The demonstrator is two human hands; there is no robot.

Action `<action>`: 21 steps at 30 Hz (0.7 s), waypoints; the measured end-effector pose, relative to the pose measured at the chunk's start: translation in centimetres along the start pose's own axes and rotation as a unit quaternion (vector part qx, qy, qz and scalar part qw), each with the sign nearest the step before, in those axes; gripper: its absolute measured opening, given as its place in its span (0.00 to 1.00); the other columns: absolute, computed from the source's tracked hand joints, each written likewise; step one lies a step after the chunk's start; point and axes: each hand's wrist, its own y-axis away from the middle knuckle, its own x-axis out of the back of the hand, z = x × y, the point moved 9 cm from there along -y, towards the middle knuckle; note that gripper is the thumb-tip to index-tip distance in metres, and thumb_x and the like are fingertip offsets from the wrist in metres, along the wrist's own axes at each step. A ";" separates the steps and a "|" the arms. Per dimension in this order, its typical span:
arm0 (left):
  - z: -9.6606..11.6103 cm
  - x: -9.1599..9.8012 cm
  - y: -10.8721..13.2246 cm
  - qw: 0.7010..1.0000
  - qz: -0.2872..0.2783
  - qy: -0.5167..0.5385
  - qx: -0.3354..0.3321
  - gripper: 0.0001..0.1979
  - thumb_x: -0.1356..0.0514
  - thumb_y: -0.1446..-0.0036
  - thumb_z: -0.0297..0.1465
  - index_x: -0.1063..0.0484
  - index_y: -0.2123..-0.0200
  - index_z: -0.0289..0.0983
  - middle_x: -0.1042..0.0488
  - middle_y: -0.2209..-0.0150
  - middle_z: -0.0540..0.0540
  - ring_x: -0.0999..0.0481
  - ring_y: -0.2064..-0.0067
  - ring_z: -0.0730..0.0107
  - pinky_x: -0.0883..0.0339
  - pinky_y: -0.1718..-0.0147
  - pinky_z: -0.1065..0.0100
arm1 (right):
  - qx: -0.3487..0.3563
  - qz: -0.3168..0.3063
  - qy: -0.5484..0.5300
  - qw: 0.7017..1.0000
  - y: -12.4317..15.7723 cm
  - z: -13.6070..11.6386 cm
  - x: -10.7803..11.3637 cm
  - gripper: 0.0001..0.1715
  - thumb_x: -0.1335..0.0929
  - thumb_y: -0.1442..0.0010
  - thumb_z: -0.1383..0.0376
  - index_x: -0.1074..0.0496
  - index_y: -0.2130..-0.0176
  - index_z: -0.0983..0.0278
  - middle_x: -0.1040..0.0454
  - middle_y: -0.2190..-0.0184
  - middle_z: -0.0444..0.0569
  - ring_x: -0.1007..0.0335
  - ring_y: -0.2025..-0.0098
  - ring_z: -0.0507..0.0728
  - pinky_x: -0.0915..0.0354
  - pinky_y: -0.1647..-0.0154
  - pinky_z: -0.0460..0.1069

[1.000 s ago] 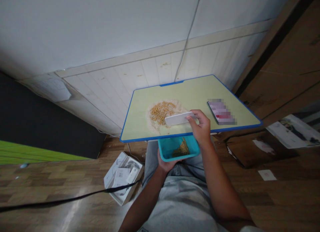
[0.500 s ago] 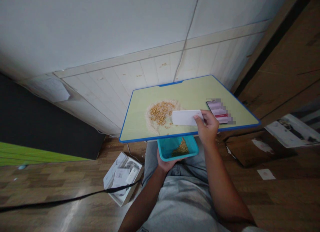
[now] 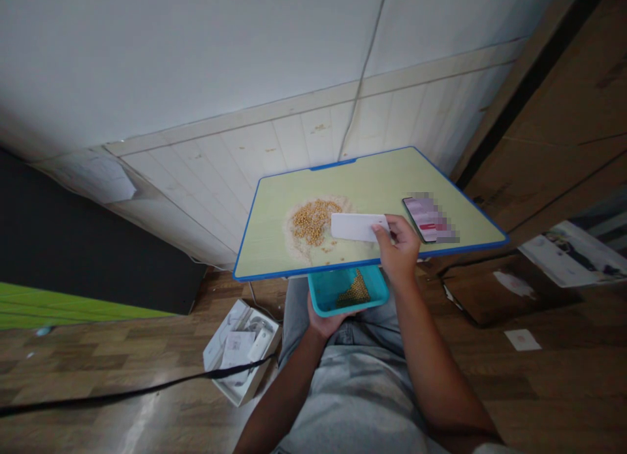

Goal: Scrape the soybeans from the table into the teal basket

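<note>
In my right hand (image 3: 400, 245) is a flat white rectangular card (image 3: 356, 227), pinched at its right end between thumb and fingers. The card's left edge hangs close to a pile of yellow soybeans (image 3: 309, 224) lying among pale rice-like grains (image 3: 296, 250) on the table. My left hand (image 3: 326, 322) grips a turquoise plastic container (image 3: 321, 291) from underneath, just below the table's front edge; most of its fingers are hidden. Some beans (image 3: 357, 289) lie in the right part of that container.
The pale green table (image 3: 377, 173) has a blue rim and stands against the wall. A phone (image 3: 422, 220) rests on its right side. An open white box (image 3: 240, 356) with papers sits on the floor at left, crossed by a black strap (image 3: 186, 379). Cardboard (image 3: 509, 291) stands at right.
My right hand and the white card have shifted slightly left, toward the soybean pile. The left hand and the turquoise container stay put.
</note>
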 end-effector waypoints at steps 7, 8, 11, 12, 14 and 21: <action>-0.1 -1.0 0.2 0.999 -0.034 -0.011 0.002 0.45 0.60 0.25 0.58 0.58 0.12 0.48 0.45 0.13 0.40 0.50 0.13 0.26 0.67 0.21 0.13 | -0.011 -0.025 -0.004 1.000 0.1 0.5 -0.5 0.11 0.23 0.38 0.55 0.18 0.60 0.59 0.16 0.67 0.45 0.19 0.63 0.60 0.27 0.60 0.51; -0.2 -1.3 0.3 0.999 -0.043 -0.015 0.005 0.45 0.61 0.25 0.58 0.58 0.12 0.48 0.45 0.14 0.40 0.50 0.13 0.26 0.67 0.21 0.13 | -0.014 -0.022 -0.007 1.000 0.1 0.5 -0.4 0.11 0.23 0.38 0.55 0.18 0.60 0.59 0.16 0.66 0.45 0.19 0.63 0.60 0.27 0.60 0.51; -0.2 -1.8 0.3 0.998 -0.056 -0.020 0.001 0.46 0.61 0.25 0.59 0.58 0.12 0.46 0.45 0.14 0.39 0.52 0.13 0.26 0.67 0.21 0.13 | -0.022 -0.017 -0.017 0.999 0.0 0.7 0.0 0.11 0.22 0.39 0.55 0.18 0.61 0.59 0.16 0.67 0.45 0.20 0.63 0.60 0.27 0.61 0.51; -0.2 -1.7 0.2 0.998 -0.053 -0.018 0.001 0.47 0.61 0.25 0.59 0.58 0.12 0.46 0.45 0.14 0.39 0.52 0.12 0.26 0.68 0.21 0.13 | -0.024 -0.016 -0.022 0.999 0.0 0.7 0.1 0.11 0.22 0.39 0.55 0.18 0.61 0.59 0.16 0.67 0.45 0.20 0.64 0.60 0.28 0.61 0.51; -0.2 -1.2 0.1 0.999 -0.036 -0.012 0.005 0.47 0.62 0.25 0.59 0.58 0.12 0.45 0.47 0.13 0.38 0.54 0.12 0.27 0.71 0.20 0.14 | -0.026 -0.016 -0.030 0.999 -0.1 0.7 0.2 0.11 0.22 0.40 0.55 0.18 0.61 0.59 0.16 0.67 0.45 0.20 0.64 0.60 0.28 0.62 0.51; -0.1 -0.6 0.0 0.999 -0.039 0.001 -0.003 0.47 0.59 0.26 0.58 0.57 0.12 0.46 0.50 0.12 0.39 0.59 0.11 0.29 0.69 0.21 0.13 | -0.038 -0.022 -0.041 0.998 0.0 0.5 0.3 0.11 0.22 0.41 0.56 0.19 0.62 0.59 0.16 0.69 0.44 0.21 0.66 0.59 0.28 0.64 0.50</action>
